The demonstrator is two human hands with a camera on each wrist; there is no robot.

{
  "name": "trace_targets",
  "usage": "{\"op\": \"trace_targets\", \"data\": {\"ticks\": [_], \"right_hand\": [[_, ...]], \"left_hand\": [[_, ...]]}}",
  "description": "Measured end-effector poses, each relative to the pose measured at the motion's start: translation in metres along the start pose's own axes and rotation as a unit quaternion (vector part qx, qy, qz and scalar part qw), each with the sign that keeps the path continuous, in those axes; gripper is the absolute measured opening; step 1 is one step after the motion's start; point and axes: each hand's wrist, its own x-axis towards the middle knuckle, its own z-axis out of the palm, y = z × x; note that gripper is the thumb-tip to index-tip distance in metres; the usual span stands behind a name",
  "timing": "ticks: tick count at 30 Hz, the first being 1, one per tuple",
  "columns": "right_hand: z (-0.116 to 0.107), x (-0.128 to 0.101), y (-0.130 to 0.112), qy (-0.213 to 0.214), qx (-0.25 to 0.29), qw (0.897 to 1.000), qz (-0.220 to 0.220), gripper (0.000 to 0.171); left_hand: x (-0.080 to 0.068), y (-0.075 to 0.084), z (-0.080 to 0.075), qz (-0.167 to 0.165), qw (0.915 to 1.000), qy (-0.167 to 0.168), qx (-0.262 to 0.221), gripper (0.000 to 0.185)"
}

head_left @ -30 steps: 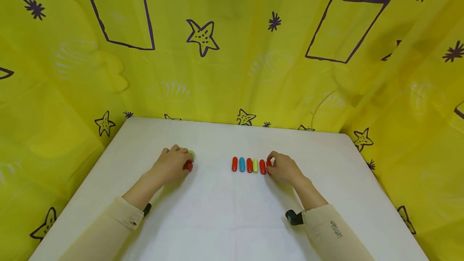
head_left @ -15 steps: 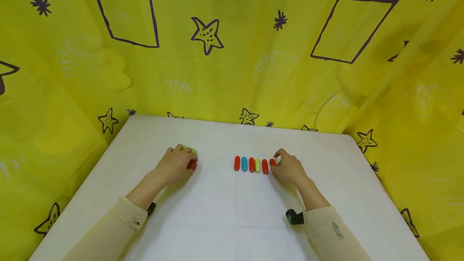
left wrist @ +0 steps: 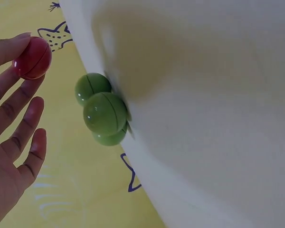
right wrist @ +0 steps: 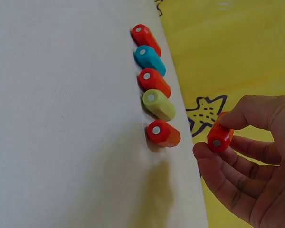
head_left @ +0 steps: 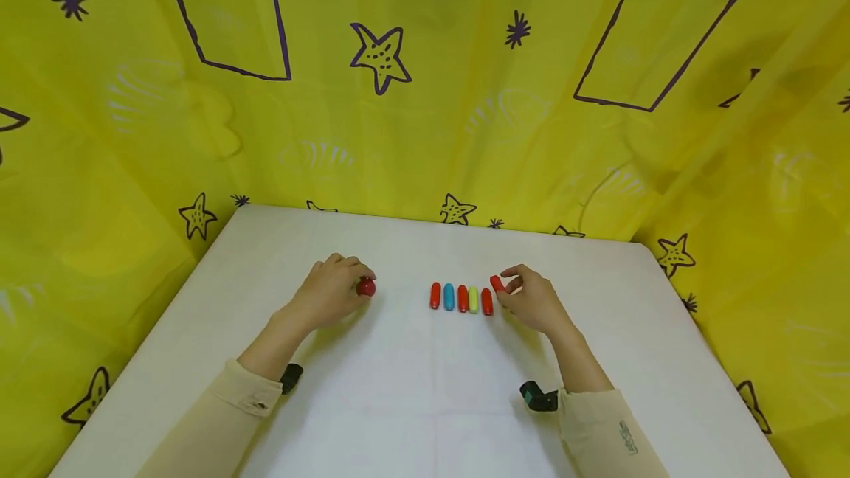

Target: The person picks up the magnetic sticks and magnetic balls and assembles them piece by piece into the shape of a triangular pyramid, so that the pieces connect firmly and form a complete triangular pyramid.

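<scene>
My left hand (head_left: pixel 332 292) pinches a glossy red ball (left wrist: pixel 33 58) between thumb and fingertips, lifted off the table. Three green balls (left wrist: pixel 105 114) touch one another on the table near it in the left wrist view; in the head view the hand hides them. At the right, my right hand (head_left: pixel 534 301) pinches a short red rod (right wrist: pixel 220 135) with a grey dot on its end, raised above the tabletop. Left of that hand lies a row of similar rods: red (head_left: pixel 434 296), blue (head_left: pixel 448 297), red (head_left: pixel 462 299), yellow-green (head_left: pixel 474 300) and red (head_left: pixel 488 302).
Both hands work over a white-covered table (head_left: pixel 398 367). A yellow patterned curtain (head_left: pixel 425 109) rises behind it and along both sides. Dark wrist-camera mounts (head_left: pixel 538 397) stick out from the beige sleeves (head_left: pixel 212 419).
My right hand has lifted the end red rod up from the row. The left hand has moved slightly away and right, raising the red ball; the green balls went out of head view.
</scene>
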Motion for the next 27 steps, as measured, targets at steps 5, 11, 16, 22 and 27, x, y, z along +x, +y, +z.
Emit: {"op": "trace_targets", "data": {"ticks": [5, 11, 16, 22, 27], "right_hand": [[0.003, -0.005, -0.009, -0.007, 0.019, 1.000, -0.018, 0.039], [0.010, -0.009, -0.022, -0.006, 0.042, 0.998, -0.035, 0.033], [0.020, -0.011, -0.028, -0.017, 0.063, 0.997, -0.050, 0.030], [0.030, -0.014, -0.031, -0.020, 0.063, 0.995, -0.070, 0.024], [0.034, -0.017, -0.031, -0.020, 0.069, 0.995, -0.070, 0.022]], "left_hand": [[0.003, 0.010, 0.000, 0.002, 0.9996, 0.011, -0.026, 0.030], [0.008, 0.024, 0.003, -0.004, 0.9975, 0.016, -0.068, 0.031], [0.011, 0.039, 0.006, -0.012, 0.9928, 0.006, -0.119, 0.033], [0.012, 0.050, 0.012, -0.026, 0.9852, 0.007, -0.169, 0.032], [0.009, 0.054, 0.015, -0.036, 0.9785, 0.010, -0.203, 0.032]]}}
